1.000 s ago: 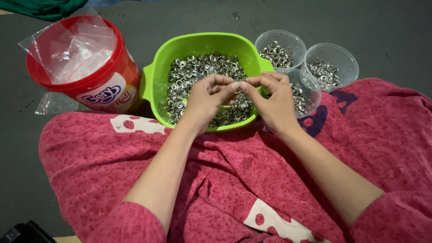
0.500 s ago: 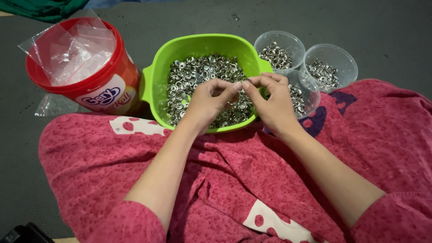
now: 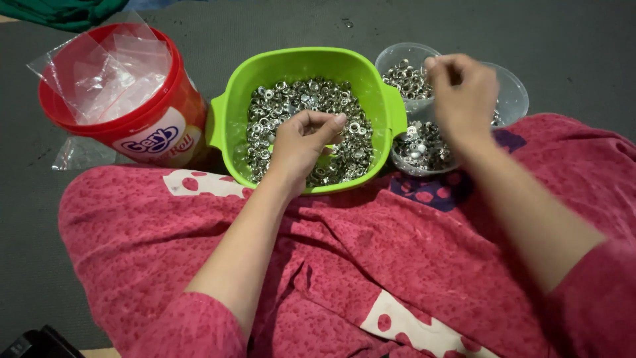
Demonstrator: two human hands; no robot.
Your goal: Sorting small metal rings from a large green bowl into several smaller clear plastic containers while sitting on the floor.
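Observation:
A lime-green square bowl (image 3: 232,99) in front of my lap is filled with small silver metal rings (image 3: 291,106). My left hand (image 3: 301,142) hovers over the bowl's near side, thumb pressed to forefinger; anything pinched there is too small to see. My right hand (image 3: 464,89), slightly blurred, is raised over three clear plastic cups to the right of the bowl, fingers bunched together. The rear cup (image 3: 404,56), the right cup (image 3: 513,93) and the front cup (image 3: 417,149) each hold more of the silver rings.
A red plastic bucket (image 3: 159,126) stuffed with clear plastic bags (image 3: 106,73) stands left of the bowl. My lap is covered in pink patterned cloth (image 3: 371,252). All rests on a grey mat (image 3: 563,33). A black object (image 3: 36,341) lies at the bottom left.
My hands, which met fingertip to fingertip over the bowl, have parted. The right hand swung right and up over the clear cups. The left hand stayed over the bowl.

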